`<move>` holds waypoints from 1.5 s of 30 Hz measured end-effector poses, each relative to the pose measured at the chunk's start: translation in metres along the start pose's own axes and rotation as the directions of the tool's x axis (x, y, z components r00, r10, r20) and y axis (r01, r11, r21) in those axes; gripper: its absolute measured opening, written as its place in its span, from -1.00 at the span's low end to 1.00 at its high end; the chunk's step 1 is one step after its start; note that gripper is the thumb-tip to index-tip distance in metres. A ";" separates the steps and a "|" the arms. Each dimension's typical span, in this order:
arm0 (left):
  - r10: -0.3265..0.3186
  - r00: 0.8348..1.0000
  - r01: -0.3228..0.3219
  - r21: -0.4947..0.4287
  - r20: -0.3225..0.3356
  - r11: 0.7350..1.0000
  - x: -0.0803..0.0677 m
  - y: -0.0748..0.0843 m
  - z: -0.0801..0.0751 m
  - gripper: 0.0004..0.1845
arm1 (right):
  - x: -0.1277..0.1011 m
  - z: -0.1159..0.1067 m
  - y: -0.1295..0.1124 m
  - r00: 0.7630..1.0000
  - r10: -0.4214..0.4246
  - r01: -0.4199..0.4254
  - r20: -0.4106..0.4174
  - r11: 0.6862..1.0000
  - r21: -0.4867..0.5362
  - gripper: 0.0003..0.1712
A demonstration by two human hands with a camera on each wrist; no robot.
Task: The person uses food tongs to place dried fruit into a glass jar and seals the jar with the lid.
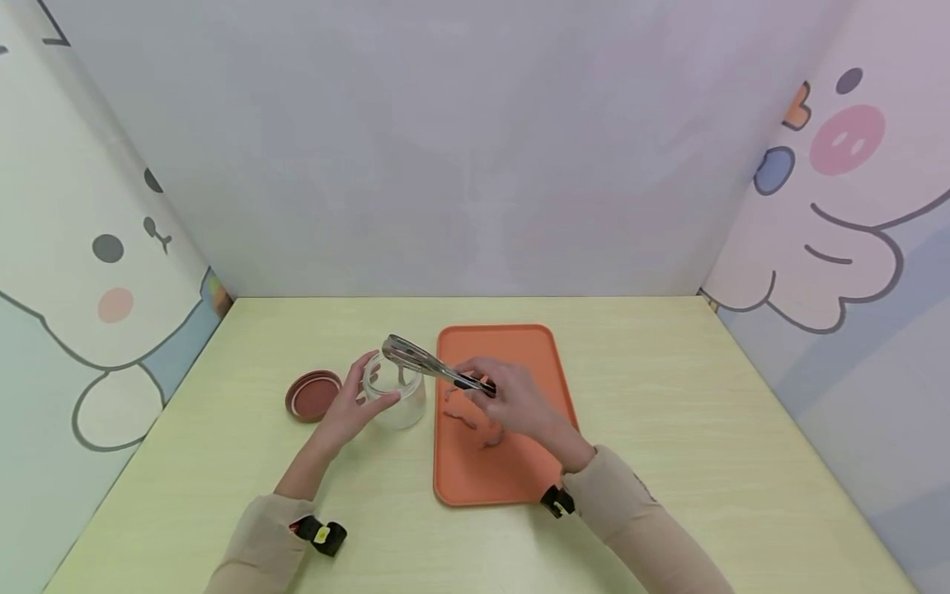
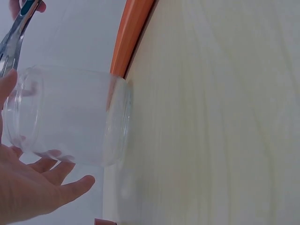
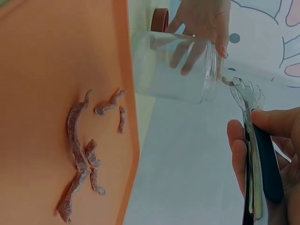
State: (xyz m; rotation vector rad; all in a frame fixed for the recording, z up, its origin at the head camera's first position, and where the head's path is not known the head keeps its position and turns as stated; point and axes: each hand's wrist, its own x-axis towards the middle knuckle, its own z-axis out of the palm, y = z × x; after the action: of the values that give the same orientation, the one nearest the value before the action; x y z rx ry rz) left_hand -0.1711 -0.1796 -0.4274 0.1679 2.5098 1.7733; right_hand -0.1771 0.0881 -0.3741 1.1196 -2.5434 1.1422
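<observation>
On the pale yellow bench point(image 1: 668, 429), the left hand point(image 1: 349, 408) cups a clear glass jar point(image 1: 397, 394); the right hand point(image 1: 515, 400) pinches metal tongs point(image 1: 426, 361), seemingly over its mouth.

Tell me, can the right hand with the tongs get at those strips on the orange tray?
Probably yes. The strips lie bare on the tray, right under the right hand; nothing covers them. The tongs now point at the jar, so they would swing back.
</observation>
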 end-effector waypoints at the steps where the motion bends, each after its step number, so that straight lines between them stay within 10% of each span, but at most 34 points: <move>1: 0.000 1.000 0.000 0.002 0.001 1.000 0.000 0.000 0.000 -0.15 | -0.001 0.000 0.001 1.000 -0.003 0.003 -0.003 1.000 0.017 -0.68; 28: -0.022 1.000 0.022 0.011 0.009 1.000 0.000 0.002 0.001 -0.14 | -0.061 -0.054 0.053 0.990 0.089 -0.098 -0.113 0.992 -0.077 -0.56; 45: -0.020 1.000 0.019 0.019 0.006 1.000 0.000 0.003 0.001 -0.14 | -0.103 -0.047 0.070 0.994 0.081 -0.088 -0.073 0.991 -0.102 -0.49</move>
State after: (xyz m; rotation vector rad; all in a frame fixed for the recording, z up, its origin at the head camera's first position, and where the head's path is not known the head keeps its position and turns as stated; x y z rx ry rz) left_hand -0.1704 -0.1782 -0.4252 0.1488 2.5160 1.7401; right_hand -0.1596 0.2104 -0.4232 0.9404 -2.5869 1.0326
